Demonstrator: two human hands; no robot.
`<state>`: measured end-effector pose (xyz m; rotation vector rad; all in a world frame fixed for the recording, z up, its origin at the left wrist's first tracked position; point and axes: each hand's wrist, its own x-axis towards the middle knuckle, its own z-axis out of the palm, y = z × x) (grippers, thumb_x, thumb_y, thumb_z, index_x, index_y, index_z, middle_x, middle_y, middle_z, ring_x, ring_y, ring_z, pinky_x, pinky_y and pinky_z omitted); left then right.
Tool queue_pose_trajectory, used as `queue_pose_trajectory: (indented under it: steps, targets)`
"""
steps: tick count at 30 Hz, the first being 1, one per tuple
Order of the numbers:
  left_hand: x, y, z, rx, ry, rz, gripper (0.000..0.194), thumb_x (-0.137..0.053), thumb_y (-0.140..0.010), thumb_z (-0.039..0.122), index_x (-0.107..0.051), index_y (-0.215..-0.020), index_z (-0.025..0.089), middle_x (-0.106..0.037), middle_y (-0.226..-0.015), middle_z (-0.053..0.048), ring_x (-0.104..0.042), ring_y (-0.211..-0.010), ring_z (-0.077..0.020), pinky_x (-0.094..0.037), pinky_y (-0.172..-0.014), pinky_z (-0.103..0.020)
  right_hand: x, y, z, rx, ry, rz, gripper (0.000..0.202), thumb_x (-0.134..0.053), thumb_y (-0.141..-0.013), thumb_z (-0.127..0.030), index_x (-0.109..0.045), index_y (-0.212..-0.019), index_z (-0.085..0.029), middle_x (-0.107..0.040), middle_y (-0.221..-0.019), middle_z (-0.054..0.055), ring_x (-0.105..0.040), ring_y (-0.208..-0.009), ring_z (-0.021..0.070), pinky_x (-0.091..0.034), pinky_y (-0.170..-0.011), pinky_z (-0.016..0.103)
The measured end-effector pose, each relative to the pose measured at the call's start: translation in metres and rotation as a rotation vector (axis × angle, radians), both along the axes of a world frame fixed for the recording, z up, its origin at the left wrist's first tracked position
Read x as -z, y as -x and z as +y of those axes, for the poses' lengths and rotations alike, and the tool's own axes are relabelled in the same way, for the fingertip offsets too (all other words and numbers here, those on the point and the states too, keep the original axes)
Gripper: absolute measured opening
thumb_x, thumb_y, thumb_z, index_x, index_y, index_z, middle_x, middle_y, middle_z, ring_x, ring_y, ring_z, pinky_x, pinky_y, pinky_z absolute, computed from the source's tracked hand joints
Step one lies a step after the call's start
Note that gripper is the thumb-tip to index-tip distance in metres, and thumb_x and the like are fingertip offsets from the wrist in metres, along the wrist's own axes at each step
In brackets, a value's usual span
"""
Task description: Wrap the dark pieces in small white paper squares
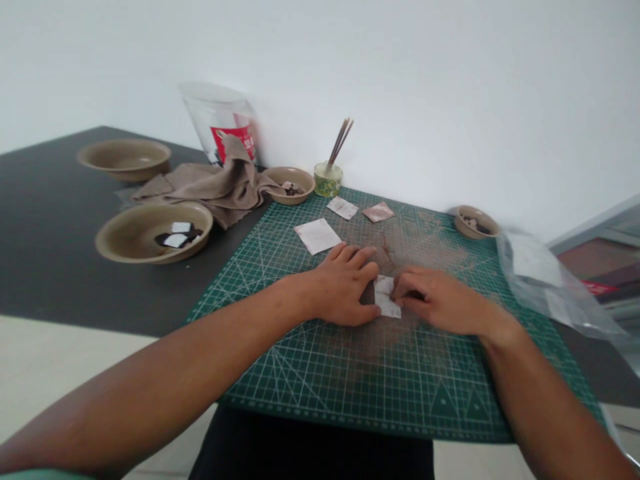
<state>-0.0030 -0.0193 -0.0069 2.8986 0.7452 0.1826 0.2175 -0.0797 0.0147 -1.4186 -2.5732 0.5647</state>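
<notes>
A small whitish square point(387, 305) with brownish marks, like paper, lies on the green cutting mat point(300, 373). My left hand point(345, 283) rests on the mat with its fingers spread, thumb and forefinger at the square's left edge. At its right side, my right hand point(435, 297) is closed, fingertips bent together on the surface; whatever they pinch is hidden. Beyond my left hand lie a larger white square point(318, 236), a smaller white square point(343, 207) and a brown-stained square point(379, 212).
Two wide beige bowls stand at left; the nearer bowl point(107, 241) holds dark and white pieces. A brown cloth point(200, 187) lies by a clear plastic tub point(200, 113). Small bowls point(295, 175) and a green glass point(328, 183) with sticks line the back. A plastic bag point(565, 287) lies right.
</notes>
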Motion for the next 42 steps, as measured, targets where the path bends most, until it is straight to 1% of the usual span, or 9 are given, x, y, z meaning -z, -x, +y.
queue_pose_trajectory:
  steps: [3, 7, 13, 18, 23, 29, 33, 38, 42]
  targets:
    - [-0.001, 0.000, 0.000, 0.004, -0.001, -0.002, 0.055, -0.052, -0.085, 0.060, -0.051, -0.119, 0.017, -0.034, -0.153, -0.019, -0.033, -0.141, -0.0377, -0.018, -0.116, -0.054, 0.001, 0.005, -0.001, -0.020, -0.032, 0.031, 0.009, -0.053, -0.094, -0.017, -0.061, -0.091, -0.020, -0.062, -0.094, 0.004, -0.058, -0.087, 0.0173, -0.045, -0.078, 0.031]
    - [-0.001, 0.000, 0.001, -0.001, 0.001, -0.007, 0.055, -0.053, -0.085, 0.060, -0.051, -0.119, 0.017, -0.033, -0.154, -0.018, -0.032, -0.141, -0.0379, -0.017, -0.116, -0.055, -0.001, 0.003, 0.001, 0.115, -0.118, -0.042, 0.009, -0.054, -0.093, -0.017, -0.062, -0.091, -0.019, -0.062, -0.092, 0.005, -0.057, -0.084, 0.0192, -0.044, -0.075, 0.032]
    - [0.000, 0.000, 0.001, 0.016, -0.012, -0.013, 0.055, -0.052, -0.086, 0.060, -0.051, -0.120, 0.017, -0.036, -0.152, -0.017, -0.034, -0.139, -0.0366, -0.019, -0.116, -0.053, -0.001, 0.008, -0.003, -0.038, -0.027, 0.007, 0.011, -0.052, -0.094, -0.017, -0.062, -0.091, -0.020, -0.063, -0.095, 0.004, -0.059, -0.084, 0.0171, -0.045, -0.075, 0.030]
    - [0.001, 0.000, 0.001, -0.001, -0.017, -0.010, 0.057, -0.054, -0.084, 0.061, -0.050, -0.121, 0.018, -0.035, -0.153, -0.016, -0.034, -0.139, -0.0370, -0.018, -0.116, -0.054, 0.000, 0.003, 0.002, 0.123, -0.150, -0.075, 0.008, -0.054, -0.093, -0.018, -0.062, -0.090, -0.018, -0.062, -0.091, 0.005, -0.058, -0.085, 0.0201, -0.044, -0.076, 0.032]
    - [0.000, 0.000, 0.001, 0.023, -0.016, -0.011, 0.052, -0.053, -0.085, 0.059, -0.052, -0.117, 0.018, -0.039, -0.150, -0.016, -0.035, -0.138, -0.0367, -0.019, -0.116, -0.055, -0.002, 0.001, -0.001, -0.050, 0.031, 0.064, 0.006, -0.059, -0.091, -0.018, -0.064, -0.089, -0.020, -0.065, -0.093, 0.003, -0.061, -0.086, 0.0169, -0.046, -0.077, 0.029]
    - [-0.001, 0.000, 0.001, 0.009, -0.015, -0.010, 0.054, -0.055, -0.084, 0.060, -0.051, -0.118, 0.018, -0.039, -0.150, -0.016, -0.035, -0.138, -0.0371, -0.021, -0.115, -0.055, 0.000, -0.001, 0.000, 0.123, -0.130, -0.023, 0.008, -0.057, -0.092, -0.018, -0.065, -0.091, -0.019, -0.066, -0.092, 0.005, -0.062, -0.086, 0.0199, -0.046, -0.078, 0.033]
    - [-0.001, 0.000, 0.001, 0.017, -0.016, -0.003, 0.054, -0.053, -0.085, 0.060, -0.051, -0.117, 0.018, -0.039, -0.150, -0.016, -0.036, -0.138, -0.0368, -0.020, -0.116, -0.053, 0.000, 0.000, -0.002, -0.020, -0.041, 0.050, 0.011, -0.056, -0.093, -0.017, -0.067, -0.090, -0.021, -0.068, -0.093, 0.003, -0.063, -0.085, 0.0173, -0.048, -0.078, 0.030]
    - [-0.001, -0.001, 0.001, 0.006, -0.003, -0.006, 0.053, -0.054, -0.084, 0.061, -0.051, -0.117, 0.019, -0.038, -0.151, -0.015, -0.034, -0.139, -0.0371, -0.018, -0.116, -0.055, 0.001, -0.002, 0.004, 0.047, -0.155, -0.036, 0.015, -0.056, -0.094, -0.019, -0.070, -0.093, -0.020, -0.072, -0.097, 0.005, -0.065, -0.092, 0.0208, -0.048, -0.084, 0.035]
    - [-0.003, -0.001, 0.000, 0.016, 0.000, 0.002, 0.054, -0.053, -0.085, 0.061, -0.052, -0.117, 0.017, -0.039, -0.150, -0.017, -0.035, -0.138, -0.0378, -0.022, -0.114, -0.053, -0.002, -0.008, 0.001, -0.040, -0.092, -0.032, 0.015, -0.058, -0.094, -0.023, -0.072, -0.093, -0.022, -0.073, -0.097, 0.004, -0.067, -0.089, 0.0199, -0.048, -0.082, 0.034]
